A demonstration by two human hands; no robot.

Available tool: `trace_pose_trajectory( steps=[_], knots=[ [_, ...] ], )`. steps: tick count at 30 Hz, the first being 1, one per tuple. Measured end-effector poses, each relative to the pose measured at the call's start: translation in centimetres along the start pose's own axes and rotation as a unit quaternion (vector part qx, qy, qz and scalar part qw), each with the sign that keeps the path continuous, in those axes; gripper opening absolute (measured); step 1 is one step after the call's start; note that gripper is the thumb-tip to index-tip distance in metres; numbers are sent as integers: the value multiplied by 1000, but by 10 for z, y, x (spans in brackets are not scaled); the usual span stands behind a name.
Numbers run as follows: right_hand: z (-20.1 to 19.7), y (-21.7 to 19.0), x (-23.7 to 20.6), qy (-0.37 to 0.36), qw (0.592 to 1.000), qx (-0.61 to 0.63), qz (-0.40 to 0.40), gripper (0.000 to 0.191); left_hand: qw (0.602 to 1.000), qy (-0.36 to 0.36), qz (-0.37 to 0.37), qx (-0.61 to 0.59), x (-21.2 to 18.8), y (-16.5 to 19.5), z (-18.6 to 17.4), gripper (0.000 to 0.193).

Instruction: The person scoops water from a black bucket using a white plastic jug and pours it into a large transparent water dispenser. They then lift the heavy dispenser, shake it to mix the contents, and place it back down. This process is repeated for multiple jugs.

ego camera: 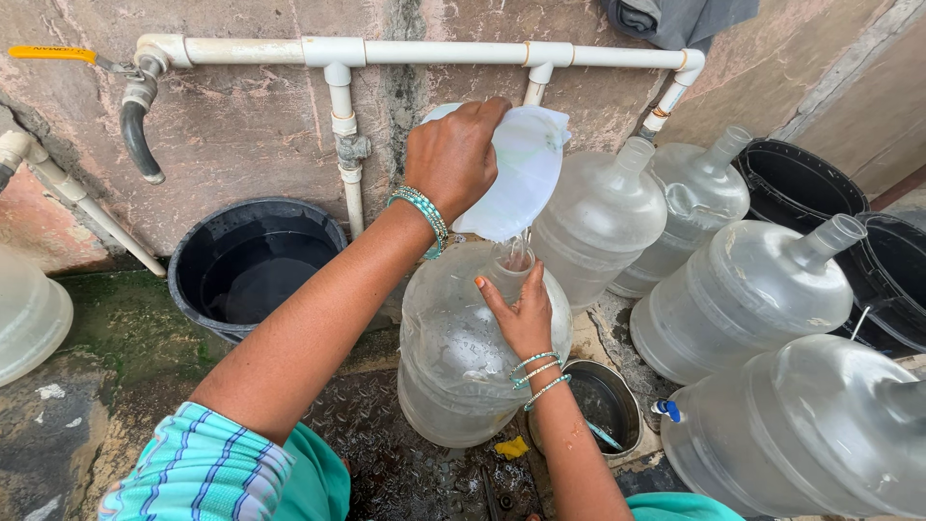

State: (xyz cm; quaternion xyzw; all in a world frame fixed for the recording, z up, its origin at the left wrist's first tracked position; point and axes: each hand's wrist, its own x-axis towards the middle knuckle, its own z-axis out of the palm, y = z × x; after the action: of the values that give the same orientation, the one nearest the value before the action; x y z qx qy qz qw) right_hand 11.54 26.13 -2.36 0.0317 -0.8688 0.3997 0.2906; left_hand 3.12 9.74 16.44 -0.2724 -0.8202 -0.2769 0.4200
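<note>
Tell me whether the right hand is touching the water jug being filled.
Touching. The head view shows the right hand with fingers pressed against the neck of the clear water jug, while the left hand tips a white bowl above it.

The wet concrete floor (68, 425), mossy green near the wall, carries a black bucket (253, 265) of water at the left and an upright clear water jug (453, 367) at the centre. A small metal pot (606, 400) stands just beside that jug, with a yellow scrap (512, 447) before it. Four more clear jugs (743, 289) lean together at the right, near two black tubs (801, 183).
</note>
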Motion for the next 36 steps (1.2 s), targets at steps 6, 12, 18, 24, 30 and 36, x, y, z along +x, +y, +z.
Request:
trace_pose_trajectory(
  steps=[6, 12, 18, 24, 30, 36],
  knots=[
    [0, -1, -2, 13, 1000, 6, -17, 76, 1000, 4, 16, 13, 0, 5, -2, 35],
    [-2, -6, -2, 5, 1000, 7, -5, 74, 999, 17, 41, 21, 1, 8, -3, 34],
    [0, -2, -3, 7, 1000, 5, 0, 79, 997, 3, 61, 38, -1, 12, 0, 33],
    [1, 4, -4, 11, 1000, -8, -13, 85, 997, -24, 67, 44, -10, 16, 6, 35],
    [-1, -1, -4, 7, 1000, 10, -14, 82, 995, -16, 89, 33, -20, 16, 5, 41],
    [-2, -7, -5, 5, 999, 37, -15, 73, 998, 16, -36, -39, -38, -13, -7, 48]
  ],
)
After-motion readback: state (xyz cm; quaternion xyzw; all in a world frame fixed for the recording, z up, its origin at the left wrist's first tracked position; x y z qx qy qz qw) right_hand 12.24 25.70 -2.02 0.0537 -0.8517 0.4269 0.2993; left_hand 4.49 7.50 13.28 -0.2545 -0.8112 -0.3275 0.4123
